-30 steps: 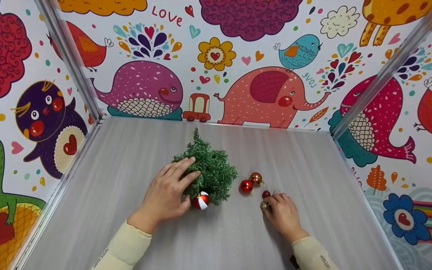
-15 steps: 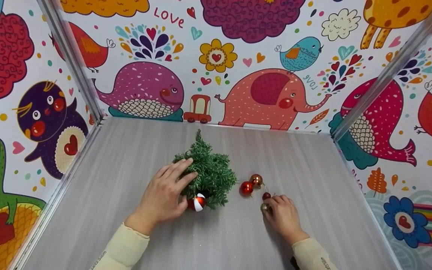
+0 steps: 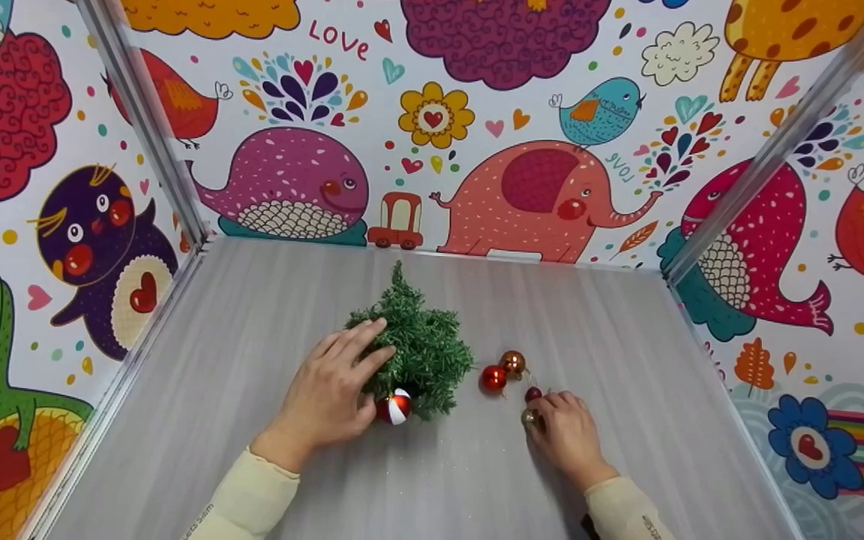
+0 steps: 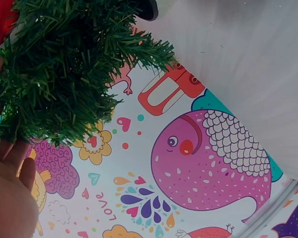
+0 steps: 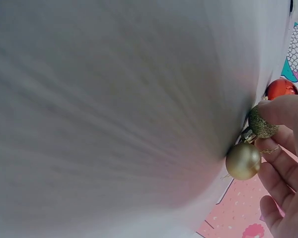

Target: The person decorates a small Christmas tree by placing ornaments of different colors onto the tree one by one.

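A small artificial Christmas tree [image 3: 424, 349] stands left of the table's middle, its green foliage filling the upper left of the left wrist view. My left hand [image 3: 333, 382] holds the tree from its left side, fingertips in the branches and thumb lower down. By that thumb, a red and white striped bauble [image 3: 394, 406] hangs low on the front. To the right, my right hand [image 3: 567, 431] pinches a glittery gold bauble [image 5: 263, 123] between thumb and fingers, down at the tabletop. A smooth gold bauble [image 5: 243, 161] lies close beside it in the right wrist view.
Right of the tree lie a shiny red bauble [image 3: 493, 379] and a copper-gold one [image 3: 512, 364], side by side. A small dark red bauble [image 3: 534, 394] is right by the right fingertips. Cartoon-printed panels [image 3: 289, 180] wall the grey table [image 3: 289, 277] at the back and sides.
Over the last second the tree and its striped bauble have turned or shifted slightly, with my left hand staying on it. My right hand has hardly moved at the gold bauble.
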`<state>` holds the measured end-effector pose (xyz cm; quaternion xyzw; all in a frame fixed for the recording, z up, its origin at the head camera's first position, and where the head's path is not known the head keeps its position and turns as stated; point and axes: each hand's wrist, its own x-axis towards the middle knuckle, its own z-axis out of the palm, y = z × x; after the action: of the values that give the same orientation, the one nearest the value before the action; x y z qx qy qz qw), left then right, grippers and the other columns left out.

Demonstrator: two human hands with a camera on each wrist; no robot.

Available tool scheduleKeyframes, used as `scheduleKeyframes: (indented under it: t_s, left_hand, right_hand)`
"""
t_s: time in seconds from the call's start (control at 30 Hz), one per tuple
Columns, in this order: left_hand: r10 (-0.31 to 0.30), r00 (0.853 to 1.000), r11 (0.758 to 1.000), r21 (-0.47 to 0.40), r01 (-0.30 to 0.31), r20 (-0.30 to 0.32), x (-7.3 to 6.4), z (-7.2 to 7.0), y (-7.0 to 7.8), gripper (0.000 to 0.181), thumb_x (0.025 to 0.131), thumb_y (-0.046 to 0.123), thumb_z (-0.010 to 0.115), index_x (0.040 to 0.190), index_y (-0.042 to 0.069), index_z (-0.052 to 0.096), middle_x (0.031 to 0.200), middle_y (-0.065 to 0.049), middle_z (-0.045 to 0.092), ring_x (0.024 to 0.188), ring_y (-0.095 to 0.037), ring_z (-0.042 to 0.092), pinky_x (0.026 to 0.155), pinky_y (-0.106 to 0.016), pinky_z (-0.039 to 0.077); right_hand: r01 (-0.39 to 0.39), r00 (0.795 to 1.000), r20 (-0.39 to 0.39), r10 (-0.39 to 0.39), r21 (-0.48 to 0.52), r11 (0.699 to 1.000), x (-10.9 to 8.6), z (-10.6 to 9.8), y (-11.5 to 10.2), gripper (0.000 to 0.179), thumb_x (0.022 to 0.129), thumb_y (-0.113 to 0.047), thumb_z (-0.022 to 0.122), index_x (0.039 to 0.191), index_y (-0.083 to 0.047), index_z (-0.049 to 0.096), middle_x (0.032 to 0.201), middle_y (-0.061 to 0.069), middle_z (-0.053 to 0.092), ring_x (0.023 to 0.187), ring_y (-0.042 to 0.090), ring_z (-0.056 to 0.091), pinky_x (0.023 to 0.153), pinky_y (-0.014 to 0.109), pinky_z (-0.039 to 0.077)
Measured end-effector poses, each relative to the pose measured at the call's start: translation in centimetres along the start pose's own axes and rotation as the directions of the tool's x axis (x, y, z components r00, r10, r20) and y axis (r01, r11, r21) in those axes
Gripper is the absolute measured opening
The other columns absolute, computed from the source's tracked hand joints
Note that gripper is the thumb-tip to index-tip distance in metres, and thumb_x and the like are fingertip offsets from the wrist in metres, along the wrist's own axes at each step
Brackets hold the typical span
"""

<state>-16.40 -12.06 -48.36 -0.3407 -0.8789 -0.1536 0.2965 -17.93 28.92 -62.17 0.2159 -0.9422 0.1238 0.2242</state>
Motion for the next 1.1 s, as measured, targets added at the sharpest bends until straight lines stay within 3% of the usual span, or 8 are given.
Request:
scheduleKeyframes:
  t_s: [0.33,0.53,0.7,1.1]
  left_hand:
    - [-0.008,1.0,1.0,0.012,0.008,-0.003,0.0,0.0,0.0,0.061,0.064,0.015,0.071,0.125,0.012,0.066,0.151,-0.011,0.045,0.136,-0.028,0.044,0.107,-0.046,0.036]
    - [0.0,1.0,1.0,0.007,0.0,-0.009,0.1,0.1,0.0,0.059,0.065,0.016,0.072,0.124,0.012,0.067,0.15,-0.012,0.045,0.135,-0.028,0.044,0.108,-0.046,0.036]
    - [-0.002,1.0,1.0,0.005,0.002,-0.006,0.2,0.0,0.1,0.059,0.066,0.017,0.071,0.125,0.012,0.066,0.15,-0.012,0.045,0.136,-0.027,0.044,0.109,-0.045,0.034]
    - [-0.007,1.0,1.0,-0.013,0.007,0.006,0.1,-0.1,0.0,0.057,0.069,0.018,0.071,0.126,0.012,0.066,0.151,-0.011,0.045,0.137,-0.027,0.043,0.111,-0.045,0.033]
  right_hand:
    - [0.033,0.999,-0.024,-0.033,-0.001,0.999,1.0,-0.8,-0.5,0.025,0.067,-0.012,0.084,0.088,-0.012,0.07,0.086,0.002,0.067,0.085,0.028,0.06,0.078,0.047,0.047]
    - [-0.014,1.0,-0.017,0.015,0.067,0.998,2.1,-2.4,-2.1,0.03,0.071,-0.014,0.086,0.098,-0.016,0.073,0.093,-0.003,0.068,0.09,0.021,0.06,0.082,0.044,0.048]
    - [-0.015,0.999,-0.048,0.023,0.154,0.988,3.7,-4.4,-3.9,0.031,0.074,-0.014,0.085,0.103,-0.018,0.074,0.095,-0.006,0.067,0.086,0.016,0.056,0.076,0.04,0.048]
    - [0.165,0.981,-0.151,-0.122,0.317,0.934,7.1,-7.8,-8.0,0.032,0.079,-0.013,0.083,0.109,-0.017,0.071,0.1,-0.012,0.067,0.085,0.011,0.057,0.066,0.03,0.046]
